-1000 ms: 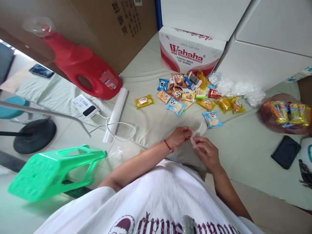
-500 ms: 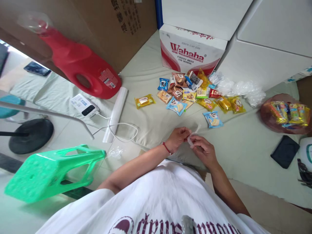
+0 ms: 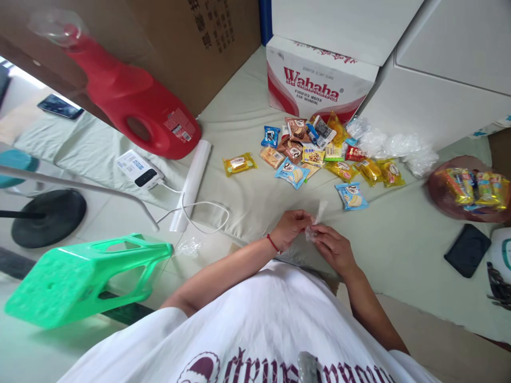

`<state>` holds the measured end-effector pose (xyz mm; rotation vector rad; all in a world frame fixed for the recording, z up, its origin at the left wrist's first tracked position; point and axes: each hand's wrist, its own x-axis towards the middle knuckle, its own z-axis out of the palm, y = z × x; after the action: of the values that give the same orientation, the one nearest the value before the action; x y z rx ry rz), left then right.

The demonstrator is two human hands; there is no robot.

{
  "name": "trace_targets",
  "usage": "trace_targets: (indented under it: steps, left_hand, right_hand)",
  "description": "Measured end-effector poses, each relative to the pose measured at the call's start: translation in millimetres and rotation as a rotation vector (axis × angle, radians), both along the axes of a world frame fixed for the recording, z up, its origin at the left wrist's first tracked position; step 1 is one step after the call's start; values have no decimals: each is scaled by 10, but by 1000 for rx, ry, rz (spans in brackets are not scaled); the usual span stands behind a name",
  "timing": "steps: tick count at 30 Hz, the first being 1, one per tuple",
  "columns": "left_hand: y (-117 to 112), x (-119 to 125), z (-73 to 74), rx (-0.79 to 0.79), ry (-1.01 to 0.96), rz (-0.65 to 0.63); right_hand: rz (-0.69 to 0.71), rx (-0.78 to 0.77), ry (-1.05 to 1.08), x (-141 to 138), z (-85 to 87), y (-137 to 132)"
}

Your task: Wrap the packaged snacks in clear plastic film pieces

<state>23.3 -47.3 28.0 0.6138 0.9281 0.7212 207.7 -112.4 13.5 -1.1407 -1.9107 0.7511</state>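
Note:
Between my two hands is a thin, crumpled piece of clear plastic, perhaps a small bag [image 3: 321, 211], with one end sticking up past the fingers. My left hand [image 3: 293, 229], with a red cord on its wrist, pinches it from the left. From the right, my right hand [image 3: 334, 247] grips its lower part with curled fingers. Beyond the hands lies a blue snack packet [image 3: 352, 196]. Farther off is a loose pile of small wrapped snacks [image 3: 303, 154], with a yellow packet [image 3: 239, 164] apart on its left.
Crumpled clear plastic bags [image 3: 393, 146] lie right of the pile, before white cabinets. A brown bowl [image 3: 437, 198] holds snacks; a black wallet-like item [image 3: 467, 250] lies nearer. Leftward are a red jug [image 3: 128, 101], a white roll [image 3: 191, 186], a cable and a green stool [image 3: 80, 276].
The clear plastic has shifted between my fingers, its free end now pointing more upright. Both hands stay in nearly the same place, and the view has shifted slightly.

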Motion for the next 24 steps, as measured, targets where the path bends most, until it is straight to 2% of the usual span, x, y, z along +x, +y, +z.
trace_targets:
  steps: [3, 5, 8, 11, 15, 18, 20, 22, 24]
  left_hand:
    - [10, -1, -34, -7, 5, 26]
    - [5, 5, -40, -18, 4, 46]
    - [-28, 28, -12, 132, 66, 60]
    - [-59, 43, 31, 269, 132, 101]
    - [-21, -38, 60, 88, 114, 304]
    - [64, -170, 32, -5, 118, 430]
    - [123, -253, -10, 5, 161, 495]
    - [161, -307, -53, 71, 236, 554]
    - [162, -324, -73, 170, 310, 582]
  right_hand:
    - [30, -129, 49, 20, 11, -18]
    - [24, -277, 203, 5, 21, -21]
    - [-127, -478, 468, -95, 26, 23]
    - [-327, -561, 523, -232, 38, 121]
    - [-456, -650, 755, -239, 87, 223]
    - [-417, -835, 918, -95, 116, 221]
    - [-377, -961, 915, 7, 120, 194]
    - [-431, -974, 829, 69, 124, 161]
    - [-582, -803, 711, 69, 149, 134]
